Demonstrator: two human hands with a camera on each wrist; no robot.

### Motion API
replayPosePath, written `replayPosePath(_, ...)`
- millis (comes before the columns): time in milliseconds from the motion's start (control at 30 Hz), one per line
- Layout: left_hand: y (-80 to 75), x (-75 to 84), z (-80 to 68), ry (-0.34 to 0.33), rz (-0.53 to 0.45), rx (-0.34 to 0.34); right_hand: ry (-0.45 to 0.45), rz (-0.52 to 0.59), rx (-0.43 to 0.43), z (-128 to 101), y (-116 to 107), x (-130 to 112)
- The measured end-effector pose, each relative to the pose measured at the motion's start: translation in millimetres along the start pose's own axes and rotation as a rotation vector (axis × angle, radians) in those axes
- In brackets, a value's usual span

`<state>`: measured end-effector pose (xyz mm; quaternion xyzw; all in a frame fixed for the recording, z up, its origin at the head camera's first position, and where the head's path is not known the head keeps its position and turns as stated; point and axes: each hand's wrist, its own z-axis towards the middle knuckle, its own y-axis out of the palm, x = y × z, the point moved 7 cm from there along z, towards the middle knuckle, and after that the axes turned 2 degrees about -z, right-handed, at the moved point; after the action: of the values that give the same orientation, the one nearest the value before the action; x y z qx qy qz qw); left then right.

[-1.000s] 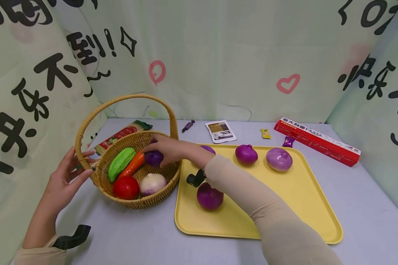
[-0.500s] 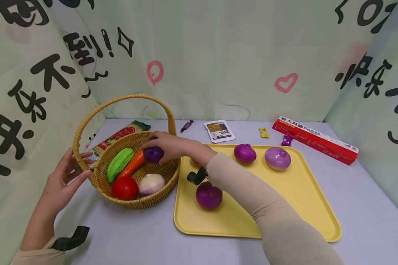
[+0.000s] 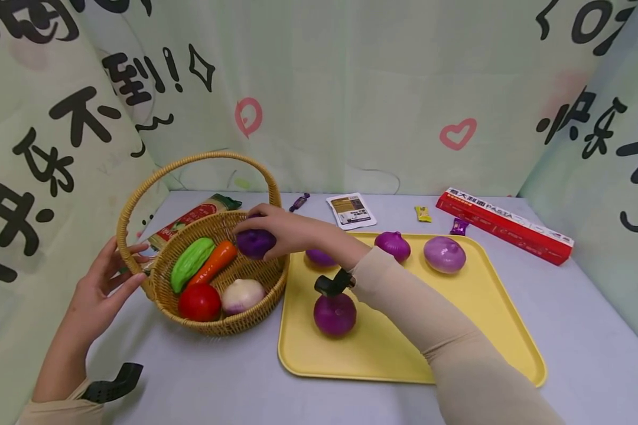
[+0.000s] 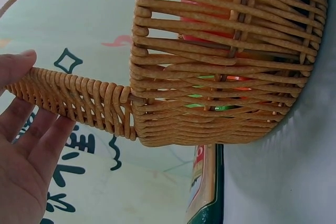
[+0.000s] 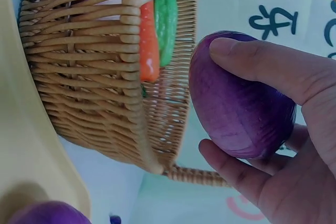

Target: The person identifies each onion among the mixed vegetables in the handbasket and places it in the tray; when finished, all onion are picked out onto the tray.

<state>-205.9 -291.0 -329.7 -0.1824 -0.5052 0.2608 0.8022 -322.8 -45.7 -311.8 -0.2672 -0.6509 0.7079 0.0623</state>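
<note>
Your right hand [image 3: 279,231] has lifted the purple onion [image 3: 255,242] above the basket's [image 3: 228,321] right rim, fingers curled around it; your left hand [image 3: 103,283], fingers spread, steadies the handle.

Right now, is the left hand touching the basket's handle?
Touching. The left wrist view shows the left hand with fingertips laid against the woven handle of the basket.

Right hand [image 3: 282,231] covers most of the purple onion [image 3: 255,242] it's gripping, and its arm hides part of another onion [image 3: 320,257] just behind the wrist. Pasta packet [image 3: 191,216] beyond the left hand [image 3: 103,289] is half blocked by the basket [image 3: 228,321].
</note>
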Motion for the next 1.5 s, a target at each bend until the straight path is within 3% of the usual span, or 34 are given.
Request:
replayPosePath(567,1.5,4.1,0.0,0.033,0.005,-0.002,0.013,0.026,0.089,-51.8,-27.6,-5.7)
replayPosePath(1067,1.5,4.2,0.2,0.044,-0.002,0.005,0.100,0.085,0.133,-97.8,-31.8,6.0)
replayPosePath(1500,1.1,3.6,-0.3,0.030,0.004,0.016,0.107,0.114,0.191,-128.9,-30.3,7.8)
